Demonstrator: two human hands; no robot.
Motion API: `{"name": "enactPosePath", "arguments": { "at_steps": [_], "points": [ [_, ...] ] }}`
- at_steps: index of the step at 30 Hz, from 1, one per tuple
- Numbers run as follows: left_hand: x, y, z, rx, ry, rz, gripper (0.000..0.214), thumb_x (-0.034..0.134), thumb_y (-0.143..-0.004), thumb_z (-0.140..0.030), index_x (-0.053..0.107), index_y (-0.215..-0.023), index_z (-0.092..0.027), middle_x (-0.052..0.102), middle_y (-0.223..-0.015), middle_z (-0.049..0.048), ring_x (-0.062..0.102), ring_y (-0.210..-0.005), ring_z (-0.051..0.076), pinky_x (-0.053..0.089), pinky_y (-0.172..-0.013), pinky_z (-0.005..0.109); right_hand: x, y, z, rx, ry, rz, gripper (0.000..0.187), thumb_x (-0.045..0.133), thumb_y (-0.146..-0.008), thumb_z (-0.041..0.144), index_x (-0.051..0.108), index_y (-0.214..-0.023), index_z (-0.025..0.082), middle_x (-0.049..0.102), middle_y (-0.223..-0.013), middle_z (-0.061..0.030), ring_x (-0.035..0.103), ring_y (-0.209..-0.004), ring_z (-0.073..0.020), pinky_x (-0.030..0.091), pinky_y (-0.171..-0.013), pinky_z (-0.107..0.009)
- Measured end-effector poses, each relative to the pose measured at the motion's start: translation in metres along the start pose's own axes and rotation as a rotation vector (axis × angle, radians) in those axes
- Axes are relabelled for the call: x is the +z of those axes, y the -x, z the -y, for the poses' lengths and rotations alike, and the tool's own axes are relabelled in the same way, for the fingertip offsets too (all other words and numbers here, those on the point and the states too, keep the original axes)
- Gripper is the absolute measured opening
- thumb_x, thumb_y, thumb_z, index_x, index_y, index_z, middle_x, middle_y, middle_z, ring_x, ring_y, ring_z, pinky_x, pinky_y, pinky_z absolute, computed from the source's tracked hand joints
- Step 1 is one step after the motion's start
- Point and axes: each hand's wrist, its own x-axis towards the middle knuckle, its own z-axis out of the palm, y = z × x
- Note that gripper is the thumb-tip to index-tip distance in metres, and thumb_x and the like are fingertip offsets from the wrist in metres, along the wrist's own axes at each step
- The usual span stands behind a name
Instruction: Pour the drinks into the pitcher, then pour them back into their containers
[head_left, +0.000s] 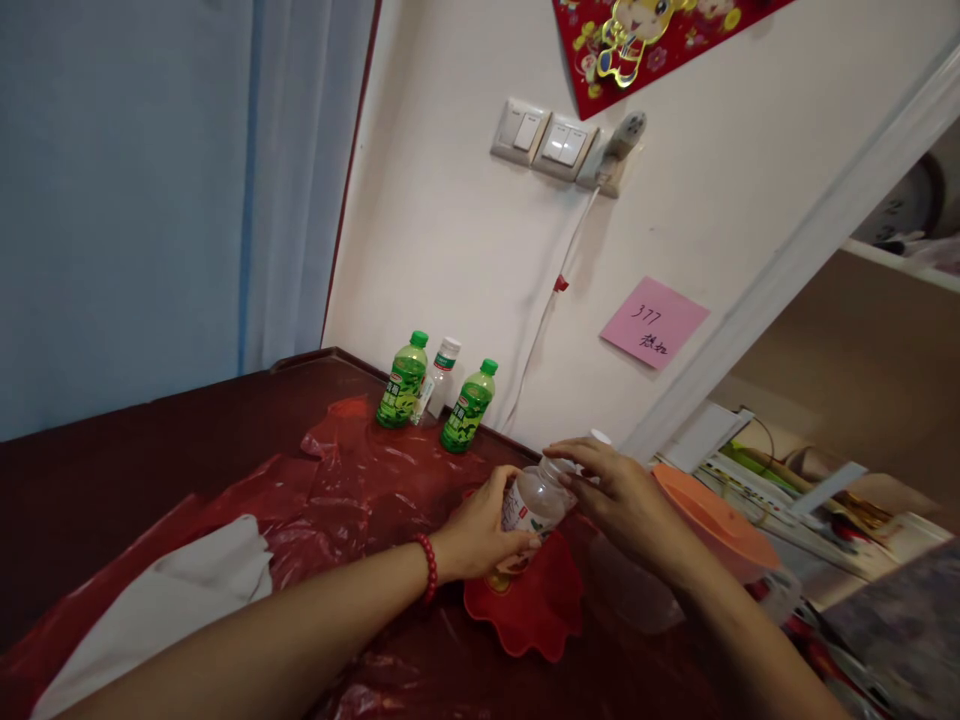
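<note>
A clear plastic bottle [534,500] with a white printed label leans to the right in my left hand [480,525], whose fingers wrap round its body. My right hand [611,490] closes on the bottle's neck from the right, fingers bent over the top. Whether a cap sits under those fingers is hidden. Below the bottle lies a red scalloped tray [529,610], partly covered by my left hand.
Two green-capped bottles [403,385] and a clear white-capped bottle [442,375] stand by the wall. Red plastic sheeting [337,500] and a white cloth [176,595] lie on the dark table [225,420]. Right of my right hand are an orange lid [712,510] and a clear container [637,590].
</note>
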Motion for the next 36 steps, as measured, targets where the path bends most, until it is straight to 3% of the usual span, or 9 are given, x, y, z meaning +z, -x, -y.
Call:
{"name": "enactPosePath", "arguments": {
  "at_steps": [9, 13, 22, 26, 30, 33, 36],
  "points": [
    [0.0, 0.0, 0.002, 0.0, -0.003, 0.003, 0.07, 0.08, -0.069, -0.024, 0.044, -0.128, -0.023, 0.063, -0.128, 0.0107, 0.061, -0.115, 0.03, 0.046, -0.099, 0.042, 0.003, 0.003, -0.001, 0.047, 0.075, -0.072, 0.025, 0.057, -0.092, 0.035, 0.071, -0.106, 0.02, 0.068, -0.104, -0.0108, 0.062, -0.095, -0.0273, 0.051, -0.077, -0.039],
    [-0.001, 0.0, 0.0, -0.003, 0.01, 0.008, 0.069, 0.079, -0.069, -0.023, 0.044, -0.128, -0.022, 0.063, -0.128, 0.0106, 0.061, -0.114, 0.029, 0.046, -0.099, 0.042, 0.003, 0.005, 0.001, 0.044, 0.083, -0.077, 0.028, 0.052, -0.093, 0.034, 0.071, -0.11, 0.021, 0.068, -0.11, -0.0098, 0.062, -0.096, -0.0258, 0.05, -0.077, -0.038],
    [0.0, -0.001, 0.0, -0.011, 0.005, 0.004, 0.068, 0.078, -0.069, -0.02, 0.044, -0.128, -0.022, 0.063, -0.127, 0.0104, 0.061, -0.114, 0.028, 0.046, -0.098, 0.04, 0.02, 0.002, -0.003, 0.085, 0.144, -0.216, 0.022, 0.056, -0.088, 0.034, 0.069, -0.097, 0.019, 0.066, -0.092, -0.008, 0.061, -0.089, -0.0265, 0.047, -0.075, -0.038],
    [-0.001, 0.0, -0.002, -0.014, 0.021, 0.004, 0.066, 0.076, -0.069, -0.018, 0.044, -0.128, -0.022, 0.063, -0.127, 0.01, 0.06, -0.115, 0.028, 0.045, -0.101, 0.04, 0.025, 0.006, -0.001, 0.077, 0.169, -0.273, 0.021, 0.055, -0.091, 0.034, 0.069, -0.099, 0.02, 0.066, -0.096, -0.0094, 0.06, -0.092, -0.0279, 0.047, -0.081, -0.041],
    [-0.004, -0.001, -0.007, 0.004, 0.056, -0.001, 0.064, 0.074, -0.07, -0.018, 0.045, -0.126, -0.022, 0.064, -0.125, 0.0098, 0.059, -0.117, 0.029, 0.044, -0.103, 0.043, 0.017, 0.026, 0.012, 0.065, 0.159, -0.353, 0.024, 0.057, -0.095, 0.036, 0.067, -0.112, 0.023, 0.059, -0.121, -0.0109, 0.054, -0.113, -0.0294, 0.044, -0.094, -0.044],
    [-0.007, -0.003, -0.013, 0.01, 0.079, 0.027, 0.058, 0.074, -0.072, -0.022, 0.045, -0.123, -0.022, 0.063, -0.126, 0.0106, 0.059, -0.118, 0.029, 0.044, -0.103, 0.044, 0.017, 0.056, 0.021, 0.061, 0.092, -0.356, 0.019, 0.053, -0.099, 0.032, 0.064, -0.111, 0.024, 0.061, -0.109, -0.0087, 0.057, -0.103, -0.0263, 0.045, -0.086, -0.039],
    [-0.008, -0.005, -0.017, 0.013, 0.063, 0.05, 0.056, 0.073, -0.073, -0.025, 0.044, -0.121, -0.021, 0.062, -0.125, 0.0117, 0.058, -0.117, 0.029, 0.044, -0.103, 0.046, 0.03, 0.095, 0.022, 0.1, 0.054, -0.252, 0.013, 0.051, -0.101, 0.031, 0.062, -0.099, 0.024, 0.061, -0.095, -0.0045, 0.057, -0.088, -0.0234, 0.043, -0.077, -0.034]
  ]
}}
